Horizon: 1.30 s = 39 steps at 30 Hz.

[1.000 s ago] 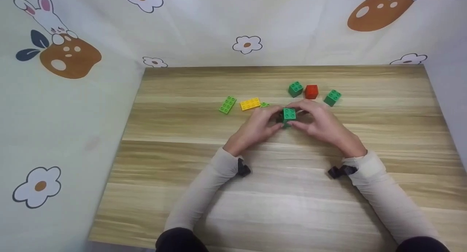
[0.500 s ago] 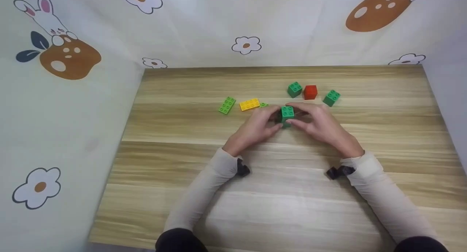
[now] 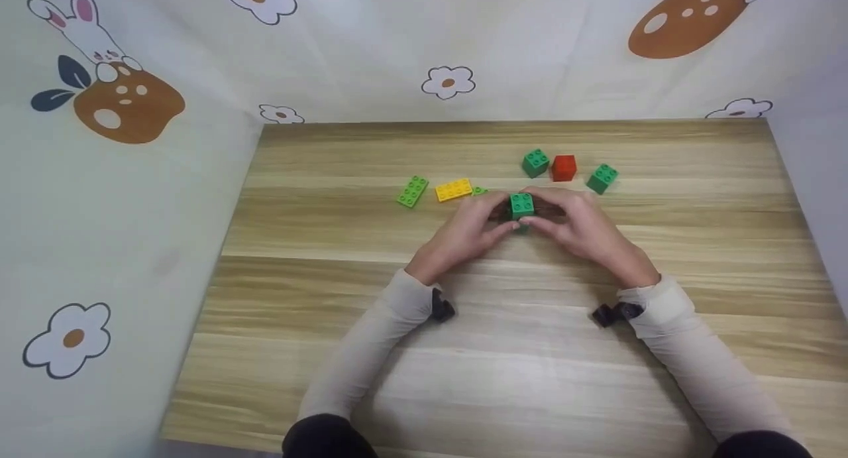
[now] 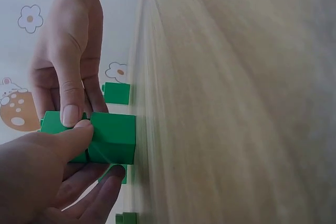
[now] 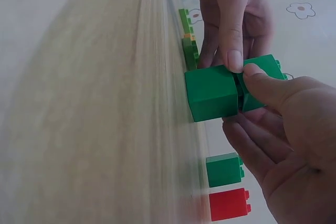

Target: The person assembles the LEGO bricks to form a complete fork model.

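Note:
Two green building blocks stand one on top of the other on the table, between both hands. My right hand (image 3: 576, 219) pinches the upper green block (image 3: 522, 205), its thumb on the near side. From the other side my left hand (image 3: 467, 227) grips the lower green block (image 4: 116, 139), with its thumb tip at the seam. A narrow gap shows between the upper and lower blocks in the right wrist view, and the upper one looks slightly tilted there. The fingers behind the blocks are partly hidden.
Behind the hands lie a green block (image 3: 535, 163), a red block (image 3: 564, 168) and another green block (image 3: 602, 178). To the left are a light green flat brick (image 3: 413, 191), a yellow flat brick (image 3: 454, 190) and a partly covered light green brick (image 3: 478, 191).
The left thumb has shifted slightly right along the near side of the stack, closer to the right thumb. The upper block sits a little lower and further left in the head view than a second ago.

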Tool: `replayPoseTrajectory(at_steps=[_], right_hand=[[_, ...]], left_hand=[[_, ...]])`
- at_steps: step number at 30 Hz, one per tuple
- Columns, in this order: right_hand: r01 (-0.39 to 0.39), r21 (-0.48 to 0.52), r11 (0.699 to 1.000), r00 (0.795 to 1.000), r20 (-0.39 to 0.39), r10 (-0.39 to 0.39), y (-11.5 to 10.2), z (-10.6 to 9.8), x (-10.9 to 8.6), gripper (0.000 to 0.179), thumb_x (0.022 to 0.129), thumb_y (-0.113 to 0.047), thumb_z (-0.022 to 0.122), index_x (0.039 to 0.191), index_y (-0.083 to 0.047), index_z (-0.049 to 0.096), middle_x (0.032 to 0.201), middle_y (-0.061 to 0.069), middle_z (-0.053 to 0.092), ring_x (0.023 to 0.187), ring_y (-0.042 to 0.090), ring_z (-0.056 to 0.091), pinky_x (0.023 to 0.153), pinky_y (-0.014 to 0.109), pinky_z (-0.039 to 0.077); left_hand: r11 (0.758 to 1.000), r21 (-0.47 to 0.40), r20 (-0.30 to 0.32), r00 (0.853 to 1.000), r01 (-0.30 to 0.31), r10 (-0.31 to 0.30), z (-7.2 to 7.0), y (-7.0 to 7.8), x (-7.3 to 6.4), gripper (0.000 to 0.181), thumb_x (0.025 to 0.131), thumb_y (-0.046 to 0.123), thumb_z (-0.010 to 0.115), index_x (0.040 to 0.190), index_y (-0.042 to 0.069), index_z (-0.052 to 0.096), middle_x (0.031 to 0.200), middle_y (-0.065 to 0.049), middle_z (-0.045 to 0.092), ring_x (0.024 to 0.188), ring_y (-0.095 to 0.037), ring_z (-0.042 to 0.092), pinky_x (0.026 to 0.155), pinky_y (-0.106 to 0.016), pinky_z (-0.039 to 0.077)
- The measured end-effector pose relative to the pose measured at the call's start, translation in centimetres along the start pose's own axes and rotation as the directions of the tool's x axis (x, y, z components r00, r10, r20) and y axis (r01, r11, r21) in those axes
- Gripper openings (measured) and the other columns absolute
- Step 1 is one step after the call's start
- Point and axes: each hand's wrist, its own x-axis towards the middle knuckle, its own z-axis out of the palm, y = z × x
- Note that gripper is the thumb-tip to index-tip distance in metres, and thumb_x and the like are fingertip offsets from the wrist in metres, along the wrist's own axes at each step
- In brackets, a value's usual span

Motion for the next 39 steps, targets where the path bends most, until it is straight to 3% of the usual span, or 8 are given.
replayPoseTrajectory(at_steps=[9, 15, 20, 39], right_hand=[[-0.007, 0.026, 1.000, 1.000, 0.005, 0.007, 0.08, -0.09, 0.01, 0.044, 0.096, -0.025, 0.084, 0.139, -0.020, 0.075, 0.130, 0.003, 0.079, 0.123, 0.021, 0.074, 0.103, 0.040, 0.062], [-0.040, 0.094, 0.995, 0.999, 0.027, 0.038, 0.35, 0.02, -0.02, 0.040, 0.097, -0.022, 0.083, 0.136, -0.016, 0.076, 0.128, 0.006, 0.080, 0.120, 0.023, 0.076, 0.099, 0.036, 0.064], [-0.055, 0.132, 0.990, 0.998, 0.049, 0.049, 0.56, 0.11, -0.06, 0.041, 0.097, -0.019, 0.083, 0.137, -0.015, 0.075, 0.128, 0.007, 0.080, 0.119, 0.023, 0.076, 0.098, 0.033, 0.063], [-0.028, 0.048, 0.998, 1.000, 0.012, 0.027, 0.37, 0.24, -0.15, 0.041, 0.094, -0.018, 0.086, 0.134, -0.012, 0.077, 0.125, 0.011, 0.080, 0.118, 0.026, 0.078, 0.098, 0.041, 0.065]], left_hand=[[1.000, 0.002, -0.002, 1.000, 0.017, -0.017, 0.04, 0.05, 0.01, 0.044, 0.105, 0.027, 0.074, 0.146, 0.011, 0.064, 0.141, -0.007, 0.072, 0.128, -0.019, 0.069, 0.114, -0.032, 0.055], [1.000, 0.011, -0.006, 1.000, -0.009, 0.009, 0.15, 0.08, 0.03, 0.037, 0.107, 0.027, 0.071, 0.139, 0.009, 0.067, 0.136, -0.008, 0.074, 0.125, -0.019, 0.069, 0.113, -0.032, 0.056], [1.000, 0.015, 0.009, 1.000, 0.011, -0.011, 0.13, 0.11, 0.01, 0.041, 0.107, 0.027, 0.071, 0.143, 0.008, 0.066, 0.141, -0.009, 0.072, 0.128, -0.019, 0.068, 0.115, -0.033, 0.055], [0.998, 0.023, -0.008, 0.998, 0.060, -0.060, -0.05, 0.60, 0.09, 0.034, 0.102, 0.019, 0.077, 0.133, 0.007, 0.073, 0.132, -0.010, 0.077, 0.118, -0.023, 0.072, 0.106, -0.034, 0.060]])
